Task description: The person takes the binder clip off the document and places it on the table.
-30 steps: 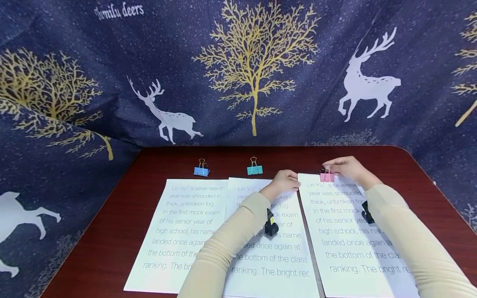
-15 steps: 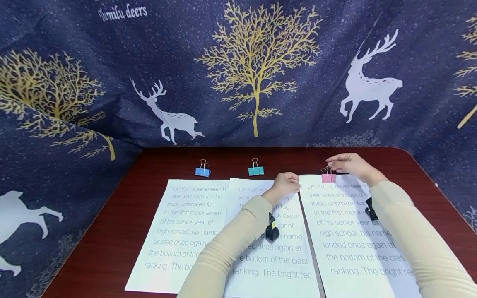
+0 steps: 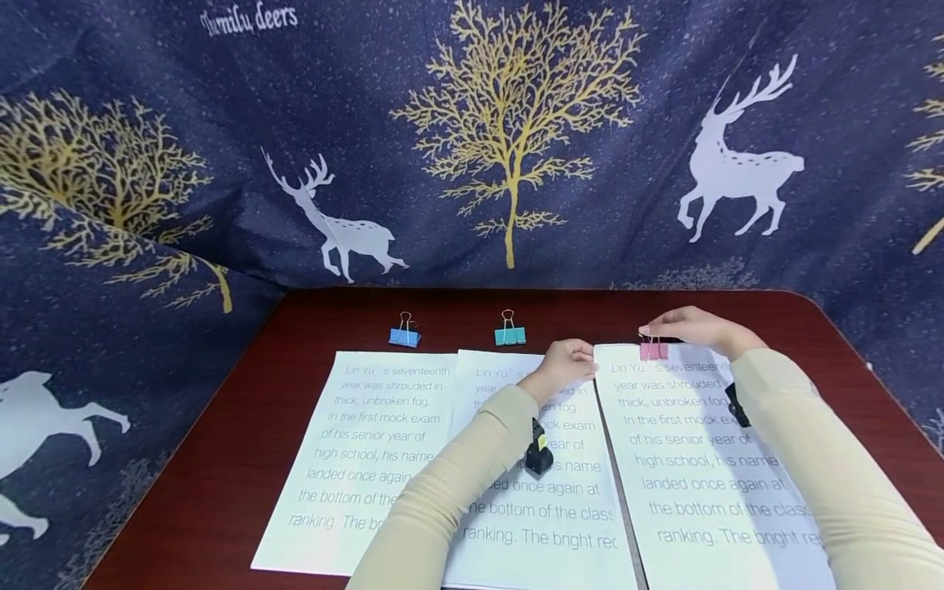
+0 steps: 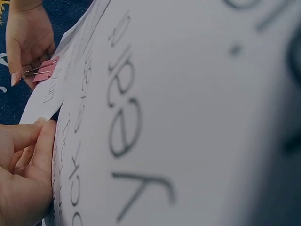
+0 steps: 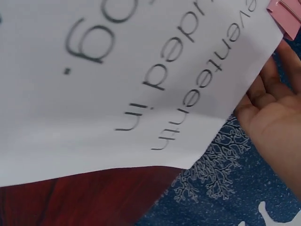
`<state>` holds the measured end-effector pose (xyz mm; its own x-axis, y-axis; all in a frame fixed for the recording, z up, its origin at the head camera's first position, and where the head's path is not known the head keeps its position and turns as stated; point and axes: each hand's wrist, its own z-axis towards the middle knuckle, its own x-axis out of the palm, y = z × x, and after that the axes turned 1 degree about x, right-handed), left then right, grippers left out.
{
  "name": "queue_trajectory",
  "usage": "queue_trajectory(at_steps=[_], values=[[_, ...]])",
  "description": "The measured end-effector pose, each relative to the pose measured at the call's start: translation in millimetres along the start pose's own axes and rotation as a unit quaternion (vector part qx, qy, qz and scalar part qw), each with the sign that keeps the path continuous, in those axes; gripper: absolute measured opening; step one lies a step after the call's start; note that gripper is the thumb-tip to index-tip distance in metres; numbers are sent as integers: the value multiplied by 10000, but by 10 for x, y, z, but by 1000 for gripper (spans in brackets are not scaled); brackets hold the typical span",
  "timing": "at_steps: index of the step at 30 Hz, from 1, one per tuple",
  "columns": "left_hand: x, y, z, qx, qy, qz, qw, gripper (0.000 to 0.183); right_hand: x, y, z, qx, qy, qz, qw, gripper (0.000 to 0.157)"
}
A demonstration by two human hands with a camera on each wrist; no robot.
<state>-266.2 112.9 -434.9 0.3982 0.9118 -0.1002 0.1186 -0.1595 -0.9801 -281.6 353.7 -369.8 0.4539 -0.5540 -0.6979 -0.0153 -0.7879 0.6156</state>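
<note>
A pink binder clip (image 3: 653, 351) sits on the top edge of the right-hand paper stack (image 3: 708, 492), its wire handles pointing away from the sheets. My right hand (image 3: 696, 328) is at those handles, thumb and fingers around them; the left wrist view shows the thumb tip by the wire end. Between thumb and forefinger, my left hand (image 3: 566, 365) pinches the upper left corner of the same stack, seen close up in the left wrist view. In the right wrist view, the right hand's (image 5: 277, 113) fingers lie behind the paper edge, partly hidden.
A middle stack (image 3: 531, 524) lies under my left forearm, overlapping a left stack (image 3: 347, 475). Beyond them stand a blue binder clip (image 3: 404, 337) and a teal binder clip (image 3: 510, 336). A patterned dark cloth (image 3: 442, 246) hangs behind the reddish-brown table (image 3: 221, 459).
My right hand's fingers rose slightly over the clip handles, then came down against them. The left hand keeps its pinch on the corner. The head view has shifted slightly.
</note>
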Motion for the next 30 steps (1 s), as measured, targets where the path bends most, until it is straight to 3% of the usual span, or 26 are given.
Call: queue_trajectory(at_steps=[6, 11, 19, 25, 30], values=[[7, -10, 33, -42, -41, 42, 10000, 26, -22, 30, 7, -178, 168, 181, 9995, 59], [-21, -16, 10, 30, 39, 69, 10000, 26, -7, 34, 21, -218, 302, 489, 9981, 62], [6, 26, -11, -53, -84, 154, 9998, 27, -33, -36, 31, -407, 714, 1112, 9904, 60], [1, 29, -17, 10, -152, 296, 9994, 25, -106, -90, 48, -287, 1292, 1621, 9779, 60], [5, 48, 16, 52, -100, 249, 9996, 27, -168, -68, 29, -72, 1544, 1594, 9750, 63]])
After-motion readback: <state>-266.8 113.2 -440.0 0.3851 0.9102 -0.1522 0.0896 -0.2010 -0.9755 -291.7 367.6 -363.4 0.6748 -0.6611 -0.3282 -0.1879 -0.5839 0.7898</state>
